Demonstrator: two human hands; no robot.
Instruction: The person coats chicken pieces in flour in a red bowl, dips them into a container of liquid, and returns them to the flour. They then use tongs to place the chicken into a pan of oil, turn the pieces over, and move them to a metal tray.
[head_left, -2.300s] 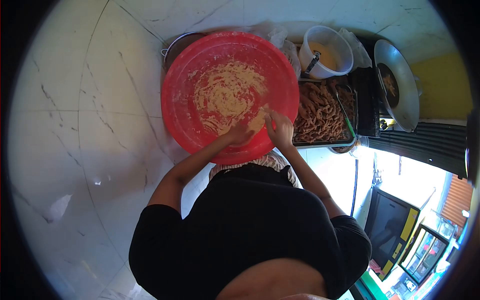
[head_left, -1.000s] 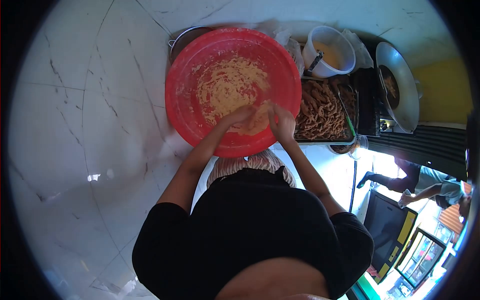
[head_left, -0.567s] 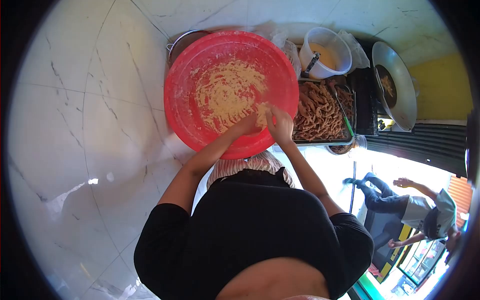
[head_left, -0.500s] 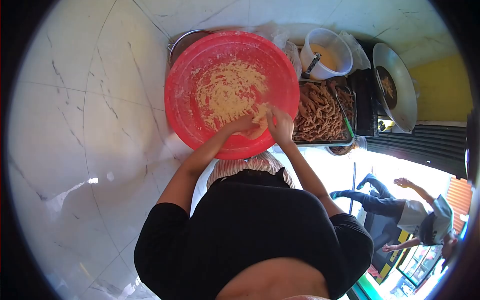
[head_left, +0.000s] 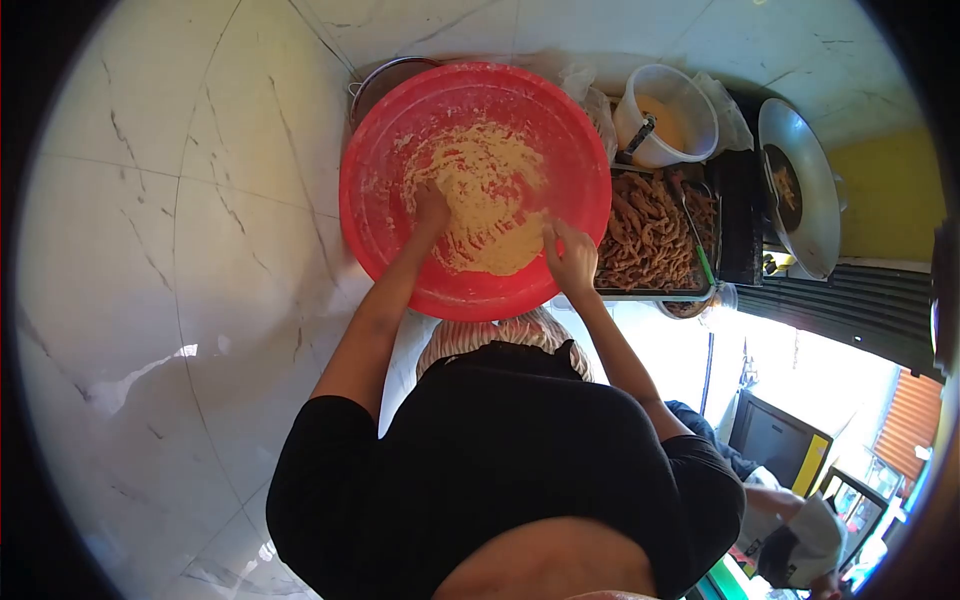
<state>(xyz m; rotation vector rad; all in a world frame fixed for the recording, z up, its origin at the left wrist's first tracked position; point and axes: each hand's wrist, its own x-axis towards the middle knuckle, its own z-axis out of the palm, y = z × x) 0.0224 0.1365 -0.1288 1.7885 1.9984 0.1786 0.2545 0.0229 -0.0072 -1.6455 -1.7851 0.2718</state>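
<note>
A wide red plastic basin [head_left: 370, 240] holds pale yellow flour-like powder [head_left: 490, 190] spread in a loose, crumbly layer. My left hand [head_left: 432, 207] is down at the left side of the powder, its fingers partly sunk or hidden there. On the basin's right side, my right hand [head_left: 573, 260] is at the powder's edge with its fingers bent together; whatever may be between them is too small to make out. Just right of that hand, a metal tray [head_left: 650, 296] is heaped with brown strips that look like fried or marinated meat [head_left: 640, 230].
Green-handled tongs [head_left: 703, 262] lie on the tray. Behind it stands a clear tub [head_left: 690, 150] with yellowish liquid and a dark-handled utensil. A large wok [head_left: 800, 190] sits at far right. Another person [head_left: 800, 530] is at lower right; a marbled tile wall [head_left: 180, 300] fills the left.
My left hand has moved up and left across the powder, away from my right hand. The right hand has barely shifted. The other person has moved down in the view.
</note>
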